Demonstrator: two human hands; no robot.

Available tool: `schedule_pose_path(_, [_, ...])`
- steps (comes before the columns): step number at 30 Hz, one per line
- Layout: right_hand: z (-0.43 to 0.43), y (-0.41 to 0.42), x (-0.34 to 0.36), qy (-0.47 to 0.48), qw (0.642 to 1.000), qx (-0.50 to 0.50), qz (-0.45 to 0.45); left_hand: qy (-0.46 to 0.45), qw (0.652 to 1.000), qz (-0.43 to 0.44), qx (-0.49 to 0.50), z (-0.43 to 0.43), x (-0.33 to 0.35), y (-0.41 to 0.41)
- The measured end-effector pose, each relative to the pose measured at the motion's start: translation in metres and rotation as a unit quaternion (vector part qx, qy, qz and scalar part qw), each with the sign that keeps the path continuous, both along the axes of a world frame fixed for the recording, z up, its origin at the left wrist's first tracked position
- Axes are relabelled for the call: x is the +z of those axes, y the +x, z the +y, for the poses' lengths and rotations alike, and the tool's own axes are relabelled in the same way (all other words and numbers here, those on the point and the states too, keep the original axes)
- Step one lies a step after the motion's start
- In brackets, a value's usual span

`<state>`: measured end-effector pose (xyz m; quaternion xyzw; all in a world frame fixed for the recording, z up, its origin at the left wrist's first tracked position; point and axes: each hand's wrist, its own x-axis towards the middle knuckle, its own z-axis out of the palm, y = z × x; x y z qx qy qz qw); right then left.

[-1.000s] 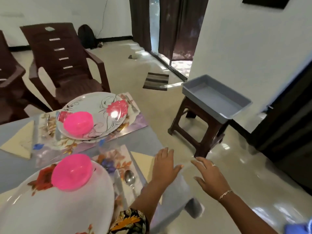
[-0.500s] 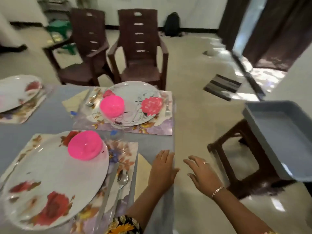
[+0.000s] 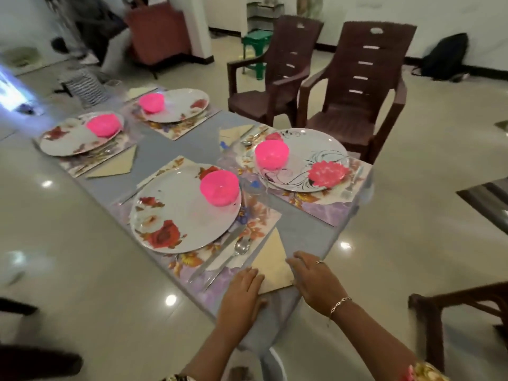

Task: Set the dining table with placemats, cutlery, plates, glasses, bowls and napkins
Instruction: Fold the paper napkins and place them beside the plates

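A low table with a grey cloth (image 3: pixel 302 232) carries several place settings. The nearest has a floral placemat (image 3: pixel 255 224), a white rose plate (image 3: pixel 176 213), a pink bowl (image 3: pixel 219 187), a knife and spoon (image 3: pixel 236 247), and a cream napkin (image 3: pixel 273 261). My left hand (image 3: pixel 242 295) lies flat on the napkin's near left corner, fingers together. My right hand (image 3: pixel 316 279) rests flat at the napkin's right edge, fingers spread. Neither hand grips anything. A second plate (image 3: pixel 305 160) with a pink bowl (image 3: pixel 271 154) sits behind. A clear glass (image 3: pixel 254 185) stands between these two plates.
Two more plates with pink bowls (image 3: pixel 103 125) (image 3: pixel 151 102) lie at the far left end. Two brown plastic chairs (image 3: pixel 357 86) (image 3: pixel 277 72) stand behind the table. A brown stool (image 3: pixel 461 306) is at the right. A black bag (image 3: pixel 445 56) rests against the far wall.
The view has swung left, bringing the whole table in. Both hands have come down onto the near napkin, the right one moving in from beyond the table edge.
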<state>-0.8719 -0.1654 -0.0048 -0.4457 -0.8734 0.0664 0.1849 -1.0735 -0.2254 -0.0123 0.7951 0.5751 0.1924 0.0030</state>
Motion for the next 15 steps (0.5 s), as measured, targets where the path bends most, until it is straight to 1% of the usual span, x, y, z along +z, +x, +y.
schedule_pose_path(4, [-0.006, -0.004, -0.005, -0.008, 1.0, 0.011, -0.008, 0.039, 0.999, -0.008, 0.004, -0.006, -0.007, -0.014])
schedule_pose_path(8, [-0.015, -0.009, -0.009, 0.007, 1.0, 0.012, -0.01, 0.005, 0.999, 0.023, 0.033, -0.011, -0.006, -0.023])
schedule_pose_path(13, [-0.017, -0.01, -0.01, 0.018, 1.0, 0.018, -0.01, 0.009, 0.999, 0.022, 0.042, -0.013, -0.003, -0.021])
schedule_pose_path(15, [-0.016, -0.005, -0.009, 0.018, 1.0, 0.016, -0.006, 0.025, 0.999, 0.017, 0.042, -0.011, 0.002, -0.011])
